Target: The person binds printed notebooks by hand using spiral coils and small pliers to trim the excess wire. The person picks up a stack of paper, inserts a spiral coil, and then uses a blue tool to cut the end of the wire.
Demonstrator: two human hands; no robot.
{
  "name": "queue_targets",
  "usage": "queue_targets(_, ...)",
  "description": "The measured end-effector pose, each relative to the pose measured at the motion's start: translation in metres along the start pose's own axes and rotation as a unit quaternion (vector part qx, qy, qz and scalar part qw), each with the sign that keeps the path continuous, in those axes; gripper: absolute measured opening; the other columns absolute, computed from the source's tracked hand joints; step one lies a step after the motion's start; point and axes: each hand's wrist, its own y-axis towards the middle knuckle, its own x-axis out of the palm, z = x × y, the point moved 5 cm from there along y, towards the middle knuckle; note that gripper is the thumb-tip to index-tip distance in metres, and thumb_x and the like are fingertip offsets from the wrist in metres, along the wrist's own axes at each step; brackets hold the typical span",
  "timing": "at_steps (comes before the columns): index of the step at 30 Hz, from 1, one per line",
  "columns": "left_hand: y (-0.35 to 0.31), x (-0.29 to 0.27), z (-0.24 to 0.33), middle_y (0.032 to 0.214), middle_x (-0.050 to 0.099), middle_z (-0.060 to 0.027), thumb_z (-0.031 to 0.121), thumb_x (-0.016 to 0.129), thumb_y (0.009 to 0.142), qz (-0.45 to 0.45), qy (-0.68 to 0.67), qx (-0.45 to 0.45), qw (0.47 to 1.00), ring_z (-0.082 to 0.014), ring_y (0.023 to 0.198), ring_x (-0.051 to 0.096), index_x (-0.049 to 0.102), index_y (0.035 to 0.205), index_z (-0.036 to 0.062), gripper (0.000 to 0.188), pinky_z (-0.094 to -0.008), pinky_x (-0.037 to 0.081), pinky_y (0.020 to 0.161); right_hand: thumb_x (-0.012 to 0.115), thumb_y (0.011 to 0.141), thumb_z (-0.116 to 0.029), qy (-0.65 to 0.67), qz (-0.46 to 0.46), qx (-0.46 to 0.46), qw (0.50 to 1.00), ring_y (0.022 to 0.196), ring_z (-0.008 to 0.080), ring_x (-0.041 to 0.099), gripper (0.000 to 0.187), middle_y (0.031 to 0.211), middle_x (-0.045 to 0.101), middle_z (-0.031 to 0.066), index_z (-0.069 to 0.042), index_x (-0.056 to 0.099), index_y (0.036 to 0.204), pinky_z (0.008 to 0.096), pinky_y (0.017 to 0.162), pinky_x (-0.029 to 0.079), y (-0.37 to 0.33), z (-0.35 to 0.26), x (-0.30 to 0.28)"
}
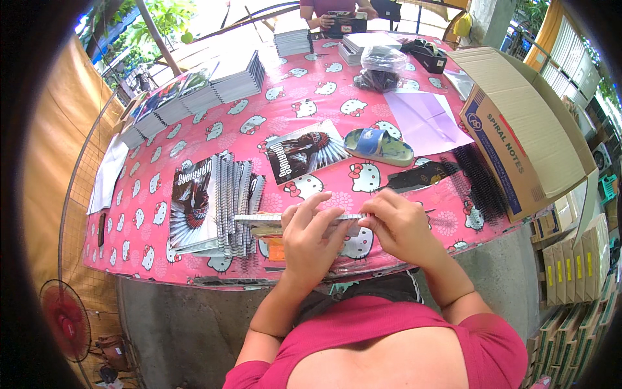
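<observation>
A notebook (259,218) stands on edge near the front of the table, its row of holes or binding facing up. My left hand (310,236) grips it around the middle, fingers over the top edge. At its right end, the fingertips of my right hand (400,227) are pinched together on the bound edge; whether a thin coil is between them is too small to tell. Left of my hands lies a pile of spiral notebooks (194,201) with dark picture covers. One more notebook (308,152) lies flat beyond my hands, beside a blue-and-yellow slipper (379,146).
Black plastic coils (481,185) lie at the right, against a big open cardboard box (499,152). Notebook stacks (236,76) line the far left edge. Purple paper (427,120), a clear plastic bag (383,58) and a tape dispenser (426,55) lie farther back. Another person (334,10) sits opposite.
</observation>
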Motion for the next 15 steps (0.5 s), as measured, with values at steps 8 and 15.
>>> queue_targets(8, -0.005, -0.003, -0.003, 0.107, 0.065, -0.0094, 0.011, 0.081, 0.063, -0.003, -0.004, -0.003, 1.000, -0.0257, 0.093, 0.059, 0.071, 0.087, 0.0070, 0.027, -0.0370, 0.044, 0.084, 0.064, 0.085, -0.027, 0.003, -0.100, 0.003, 0.995, 0.086, 0.0301, 0.063, 0.024, 0.089, 0.062, 0.0141, -0.006, 0.063, 0.094, 0.0418, 0.068, 0.050, 0.025, 0.034, 0.002)
queue_targets(15, -0.001, -0.013, -0.003, 0.101, 0.066, -0.0080, 0.016, 0.081, 0.064, 0.006, 0.052, 0.002, 0.999, -0.0242, 0.092, 0.060, 0.070, 0.087, 0.0079, 0.027, -0.0411, 0.037, 0.094, 0.072, 0.077, -0.031, -0.279, -0.159, 0.200, 0.926, 0.096, 0.0324, 0.063, 0.037, 0.100, 0.064, 0.0175, -0.003, 0.062, 0.100, 0.0421, 0.080, 0.050, 0.051, 0.189, 0.020)
